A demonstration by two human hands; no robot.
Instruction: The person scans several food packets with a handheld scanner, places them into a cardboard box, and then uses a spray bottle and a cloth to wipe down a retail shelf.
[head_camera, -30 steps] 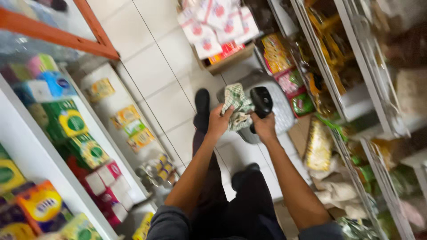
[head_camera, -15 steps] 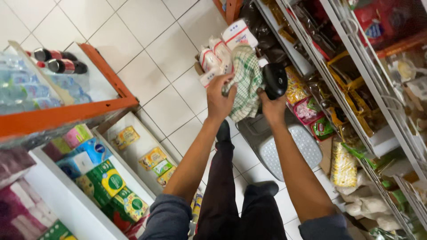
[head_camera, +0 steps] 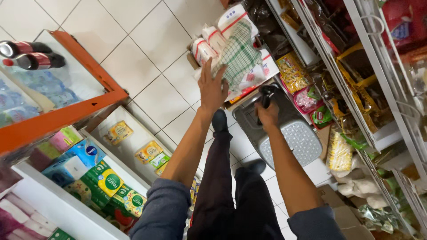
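Observation:
My left hand (head_camera: 212, 86) is raised in front of me, its fingers gripping the edge of a green and white checked cloth (head_camera: 240, 55) that hangs out over a pile of white packets (head_camera: 209, 42). Lower and to the right, my right hand (head_camera: 267, 113) is closed around a small black device (head_camera: 267, 94), held above a grey plastic stool (head_camera: 289, 133). My dark trousers and black shoes stand on the white tiled floor below both arms.
Shelves of snack packets (head_camera: 291, 71) run along the right, with sacks (head_camera: 356, 182) and cardboard boxes below. On the left is a white shelf of tissue boxes (head_camera: 106, 182) and an orange-framed cabinet (head_camera: 66, 113) with bottles (head_camera: 26, 53). White floor tiles (head_camera: 133, 40) lie ahead.
My hands have parted: the left keeps the checked cloth and lifts it toward the white packets, the right has dropped with the black device toward the grey stool. The view has tilted.

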